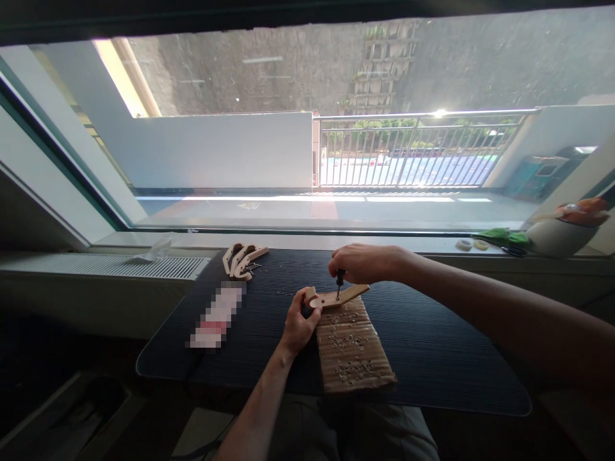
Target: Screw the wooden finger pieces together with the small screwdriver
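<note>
My left hand (298,323) grips one end of a curved wooden piece (331,299), thumb and fingers wrapped round its hooked end. This piece rests on the far end of a cardboard block (356,355) whose top is pitted with many small holes. From above, my right hand (353,262) is closed round the dark handle of a screwdriver (339,282). The screwdriver stands nearly upright, its tip at the middle of the wooden piece. Whether a screw is under the tip is too small to tell.
At the table's far left lie several similar wooden pieces (240,261) with screws (254,267) beside them. A blurred, pale rectangular item (218,317) lies nearer me on the dark table (432,358). Tape rolls (464,244), a green cloth (504,237) and a white pot (552,238) stand along the windowsill.
</note>
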{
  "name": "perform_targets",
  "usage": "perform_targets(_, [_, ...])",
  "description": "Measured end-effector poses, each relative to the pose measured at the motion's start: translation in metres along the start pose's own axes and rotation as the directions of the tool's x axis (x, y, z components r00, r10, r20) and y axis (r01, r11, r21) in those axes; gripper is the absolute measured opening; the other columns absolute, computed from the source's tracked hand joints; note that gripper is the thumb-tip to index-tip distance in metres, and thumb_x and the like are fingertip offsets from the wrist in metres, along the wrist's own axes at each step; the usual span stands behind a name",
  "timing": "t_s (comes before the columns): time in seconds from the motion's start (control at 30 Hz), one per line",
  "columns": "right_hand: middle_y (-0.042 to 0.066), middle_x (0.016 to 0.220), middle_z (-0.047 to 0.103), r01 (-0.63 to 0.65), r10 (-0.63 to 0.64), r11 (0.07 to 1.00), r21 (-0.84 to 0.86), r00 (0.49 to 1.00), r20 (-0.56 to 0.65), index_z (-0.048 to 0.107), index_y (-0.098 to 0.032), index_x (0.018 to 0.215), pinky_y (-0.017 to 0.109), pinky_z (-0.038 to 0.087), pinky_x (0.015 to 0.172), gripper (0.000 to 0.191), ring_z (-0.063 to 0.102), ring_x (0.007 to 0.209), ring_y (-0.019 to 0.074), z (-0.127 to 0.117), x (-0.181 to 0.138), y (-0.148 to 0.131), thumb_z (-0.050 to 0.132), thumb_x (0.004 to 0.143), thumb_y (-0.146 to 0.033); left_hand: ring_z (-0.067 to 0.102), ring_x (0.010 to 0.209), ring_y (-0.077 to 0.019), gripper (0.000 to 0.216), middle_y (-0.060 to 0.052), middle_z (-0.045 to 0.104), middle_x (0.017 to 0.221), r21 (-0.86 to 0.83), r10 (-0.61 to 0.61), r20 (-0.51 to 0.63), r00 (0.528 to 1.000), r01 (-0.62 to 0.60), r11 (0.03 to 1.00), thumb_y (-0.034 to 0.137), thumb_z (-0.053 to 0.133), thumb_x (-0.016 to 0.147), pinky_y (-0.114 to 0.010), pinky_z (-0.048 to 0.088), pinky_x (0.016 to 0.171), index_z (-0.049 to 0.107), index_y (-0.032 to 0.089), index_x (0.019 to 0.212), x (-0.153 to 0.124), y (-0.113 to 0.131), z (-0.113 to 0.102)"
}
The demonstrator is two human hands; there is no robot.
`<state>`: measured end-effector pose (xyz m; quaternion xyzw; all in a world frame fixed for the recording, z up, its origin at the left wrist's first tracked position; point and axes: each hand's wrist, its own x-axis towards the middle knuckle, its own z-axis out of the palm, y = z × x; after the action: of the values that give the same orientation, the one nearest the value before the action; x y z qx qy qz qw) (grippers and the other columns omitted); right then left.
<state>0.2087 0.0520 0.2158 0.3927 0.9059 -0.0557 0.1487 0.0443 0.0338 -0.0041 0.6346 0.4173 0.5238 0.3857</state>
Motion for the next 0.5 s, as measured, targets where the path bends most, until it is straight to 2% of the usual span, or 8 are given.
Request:
perform_targets(0.07, [0.008, 0.094, 0.067, 0.046, -0.046, 0.999, -0.005, 0.999, 0.003, 0.070, -0.015, 0.094, 0.026, 0.037, 0.069, 0.030, 0.056, 0.081, 0.0157, 0.0016, 0.0018, 0.0026, 0.051, 0.073, -0.006, 0.058, 0.103, -0.0192, 0.036, -0.004, 0.062, 0.104, -0.005, -0.004, -0.002, 1.000, 0.004, 1.000, 0.021, 0.063, 0.074, -0.036, 0.040, 0.098, 0.053, 0.020, 0.108, 0.0000, 0.0003, -0.0001])
perform_targets(0.2, [0.007, 0.085, 0.068, 0.081, -0.082, 0.997, -0.020, 0.996, -0.021, 0.071, -0.015, 0.090, 0.026, 0.035, 0.065, 0.028, 0.054, 0.072, 0.0139, 0.0058, 0.0054, 0.0059, 0.049, 0.074, -0.007, 0.058, 0.102, -0.0192, 0.036, -0.005, 0.062, 0.104, 0.002, -0.006, 0.006, 1.000, 0.006, 1.000, 0.022, 0.062, 0.074, -0.036, 0.040, 0.098, 0.052, 0.021, 0.109, -0.0001, 0.0010, 0.0000])
perform_targets(0.4, [0.006, 0.080, 0.068, 0.015, -0.015, 1.000, -0.006, 1.000, 0.016, 0.071, -0.014, 0.087, 0.026, 0.035, 0.062, 0.025, 0.052, 0.067, 0.0128, 0.0051, 0.0038, 0.0012, 0.047, 0.078, -0.011, 0.059, 0.101, -0.0193, 0.037, -0.004, 0.063, 0.103, -0.012, -0.016, -0.006, 1.000, 0.016, 1.000, 0.023, 0.063, 0.073, -0.037, 0.040, 0.098, 0.053, 0.021, 0.109, -0.0003, 0.0013, 0.0003])
perform_targets(0.5, [0.008, 0.089, 0.068, -0.027, 0.027, 1.000, -0.007, 0.999, 0.021, 0.069, -0.014, 0.097, 0.026, 0.036, 0.064, 0.026, 0.055, 0.074, 0.0149, 0.0031, 0.0018, -0.0009, 0.051, 0.078, -0.013, 0.059, 0.101, -0.0194, 0.036, -0.005, 0.063, 0.103, -0.005, -0.012, 0.003, 1.000, 0.012, 1.000, 0.023, 0.063, 0.074, -0.037, 0.040, 0.098, 0.053, 0.021, 0.108, -0.0004, 0.0003, -0.0001])
